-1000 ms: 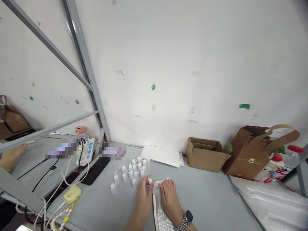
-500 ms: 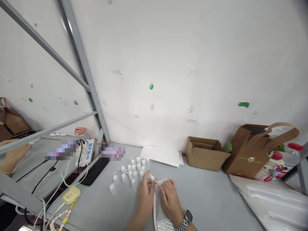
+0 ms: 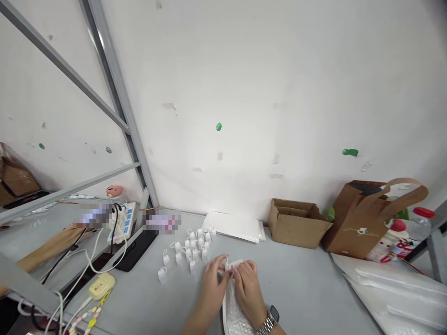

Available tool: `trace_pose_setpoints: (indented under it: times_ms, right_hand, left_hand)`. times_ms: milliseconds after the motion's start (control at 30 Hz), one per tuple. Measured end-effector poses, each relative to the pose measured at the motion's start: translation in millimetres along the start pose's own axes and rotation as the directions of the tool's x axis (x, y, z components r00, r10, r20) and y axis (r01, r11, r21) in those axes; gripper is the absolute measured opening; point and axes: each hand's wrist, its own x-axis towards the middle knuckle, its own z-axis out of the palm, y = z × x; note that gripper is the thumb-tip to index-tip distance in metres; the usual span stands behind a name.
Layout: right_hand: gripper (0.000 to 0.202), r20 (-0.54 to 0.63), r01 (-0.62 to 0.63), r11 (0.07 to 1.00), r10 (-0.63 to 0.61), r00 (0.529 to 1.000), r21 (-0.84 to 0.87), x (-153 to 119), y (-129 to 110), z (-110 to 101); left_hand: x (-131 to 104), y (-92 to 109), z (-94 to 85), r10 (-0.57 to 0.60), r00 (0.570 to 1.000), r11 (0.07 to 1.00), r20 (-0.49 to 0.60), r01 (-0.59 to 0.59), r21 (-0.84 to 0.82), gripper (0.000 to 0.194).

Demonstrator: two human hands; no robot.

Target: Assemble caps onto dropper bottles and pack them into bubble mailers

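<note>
My left hand (image 3: 212,284) is closed, pinching a small white plastic dropper bottle (image 3: 227,263) between thumb and fingers; most of the bottle is hidden. My right hand (image 3: 248,289), with a watch (image 3: 269,321) on its wrist, is closed close beside it. Its thumb and fingertips press together near the bottle, and what lies in that pinch is too small to make out. Under both hands lies a white bubble mailer (image 3: 235,314) on the grey table. To the left stand several similar small bottles (image 3: 193,266) with looped caps.
A flat white stack (image 3: 233,226) lies by the wall, beside an open cardboard box (image 3: 300,230). Farther right are a brown paper bag (image 3: 356,228) and white mailers (image 3: 391,293). A black power bank-like slab (image 3: 134,256), cables and another person's hand (image 3: 66,237) are at left.
The bottle in my left hand has moved slightly right and stands more upright, with my fingertips closer together. At left, the other person's arm has reached rightward to the blurred device.
</note>
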Motion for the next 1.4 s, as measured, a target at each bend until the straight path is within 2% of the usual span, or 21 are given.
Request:
trace_pose_setpoints:
  times_ms: [100,267,400,467,533,633,700,767,867,1000,1133,1233,1333,1400]
  right_hand:
    - [0.032,0.008,-0.044,0.999,0.044,0.999,0.001,0.0,1.9,2.2]
    - [0.034,-0.003,-0.104,0.994,0.105,0.995,0.030,0.6,1.8,3.2]
    - [0.034,0.030,-0.085,0.996,0.084,0.996,0.020,0.4,1.8,3.1]
    - [0.033,0.048,-0.073,0.997,0.073,0.996,-0.003,-0.1,2.8,4.0]
    - [0.033,0.064,-0.062,0.998,0.063,0.996,-0.030,-0.5,3.7,5.2]
    - [0.033,0.099,-0.035,0.997,0.041,0.994,-0.062,-0.8,3.1,6.6]
    - [0.032,0.119,-0.020,0.997,0.029,0.993,-0.073,-0.7,1.7,6.5]
    - [0.032,0.126,-0.014,0.997,0.023,0.992,-0.077,-0.2,0.0,5.7]
    - [0.032,0.115,-0.006,0.997,0.014,0.993,-0.071,1.1,-2.3,3.9]
    - [0.032,0.118,0.028,0.998,-0.023,0.993,-0.047,2.7,-4.9,2.1]
    - [0.032,0.139,0.032,0.998,-0.024,0.990,-0.054,1.9,-3.7,3.4]
    - [0.030,0.087,-0.049,0.996,0.056,0.995,-0.078,0.6,0.4,5.5]
    - [0.028,0.027,-0.168,0.985,0.169,0.985,-0.042,0.2,3.2,5.4]
    - [0.025,-0.001,-0.207,0.978,0.207,0.978,0.005,0.0,2.7,3.9]
  left_hand:
    - [-4.9,-2.6,-1.6,0.093,0.995,0.993,0.046,-0.096,0.073,0.025]
    - [-14.3,1.0,-5.2,0.179,0.982,0.957,0.058,-0.188,0.220,0.032]
    - [-21.3,-3.9,-7.0,0.214,0.974,0.928,0.072,-0.226,0.296,0.033]
    - [-25.1,-12.4,-9.1,0.238,0.971,0.927,-0.022,-0.221,0.303,0.028]
    - [-27.7,-21.8,-14.0,0.277,0.933,0.930,-0.232,-0.199,0.309,0.029]
    - [-26.2,-30.3,-27.0,0.266,0.787,0.947,-0.557,-0.103,0.306,0.030]
    - [-21.3,-31.3,-36.7,0.180,0.721,0.965,-0.670,0.003,0.262,0.041]
    - [-14.9,-31.2,-44.3,0.060,0.756,0.973,-0.652,0.102,0.208,0.051]
    - [-6.4,-33.2,-48.5,-0.050,0.828,0.977,-0.559,0.157,0.146,0.053]
    - [-1.3,-40.0,-45.8,-0.104,0.867,0.983,-0.487,0.164,0.083,0.049]
    - [-3.2,-42.0,-43.7,-0.086,0.883,0.981,-0.461,0.157,0.118,0.047]
    - [-9.8,-33.1,-41.4,-0.141,0.887,0.979,-0.439,0.191,0.073,0.048]
    - [-17.2,-14.5,-35.2,-0.213,0.907,0.975,-0.364,0.220,-0.023,0.049]
    - [-19.1,-1.0,-28.7,-0.210,0.933,0.978,-0.291,0.199,-0.066,0.049]
